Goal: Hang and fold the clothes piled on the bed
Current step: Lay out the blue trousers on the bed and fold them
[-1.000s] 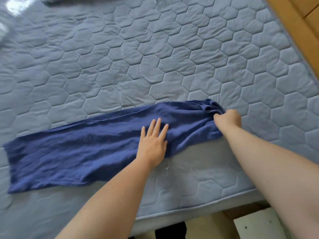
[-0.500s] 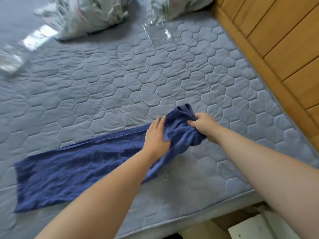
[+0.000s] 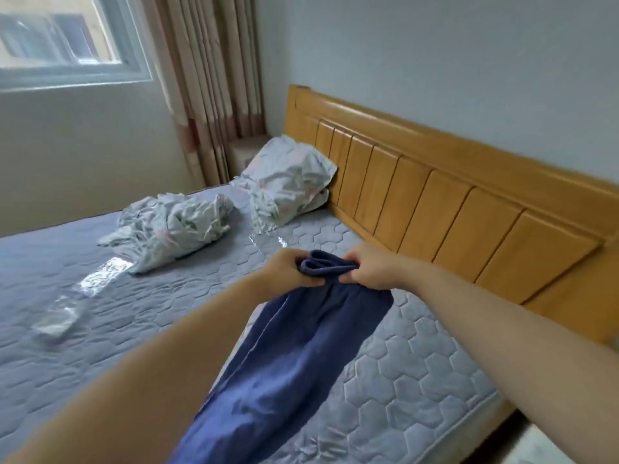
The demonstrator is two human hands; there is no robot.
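A long dark blue garment point(image 3: 294, 356) hangs from both my hands above the quilted grey mattress point(image 3: 418, 373). My left hand point(image 3: 288, 271) grips the left side of its bunched top edge. My right hand point(image 3: 371, 271) grips the right side of that same edge, close beside the left. The cloth drops down and toward me, and its lower end passes behind my left forearm and out of the frame's bottom edge.
A crumpled pale printed bundle point(image 3: 174, 229) lies mid-bed, with a matching pillow point(image 3: 288, 182) against the wooden headboard point(image 3: 435, 202). Clear plastic bags point(image 3: 57, 316) lie on the mattress at left. Beyond the bed are a curtain point(image 3: 214, 78) and a window point(image 3: 67, 38).
The garment lay flat on the mattress with my left palm pressing it. Both hands now hold its top end lifted off the bed, and my view has tilted up toward the headboard.
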